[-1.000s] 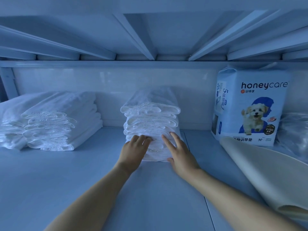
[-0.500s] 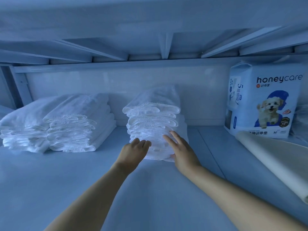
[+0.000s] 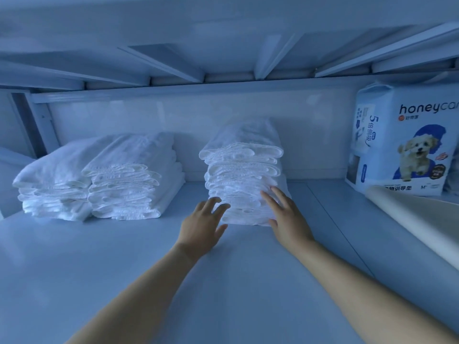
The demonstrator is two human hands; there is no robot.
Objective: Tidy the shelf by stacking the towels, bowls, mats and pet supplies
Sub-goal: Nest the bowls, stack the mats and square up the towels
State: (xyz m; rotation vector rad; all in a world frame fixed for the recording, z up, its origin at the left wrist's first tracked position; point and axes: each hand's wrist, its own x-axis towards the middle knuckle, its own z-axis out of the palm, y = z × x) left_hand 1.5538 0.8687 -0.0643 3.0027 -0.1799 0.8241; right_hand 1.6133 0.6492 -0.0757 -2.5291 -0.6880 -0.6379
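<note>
The tall stack of folded white towels (image 3: 242, 180) stands midway along the pale shelf (image 3: 124, 256), left hand (image 3: 202, 220) and right hand (image 3: 288, 217) loose-fingered at its front, gripping nothing. Even, low pressure should square it without toppling

Pale shelf board (image 3: 74, 269) under a ribbed upper shelf (image 3: 223, 26), glossy back wall (image 3: 161, 115), dim bluish light.

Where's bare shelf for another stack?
Bare shelf: front left, before the two left towel stacks; the gap between them and the middle towel stack; a strip right of it. Crowded: right end, honeycare pad pack and rolled mat.
</note>
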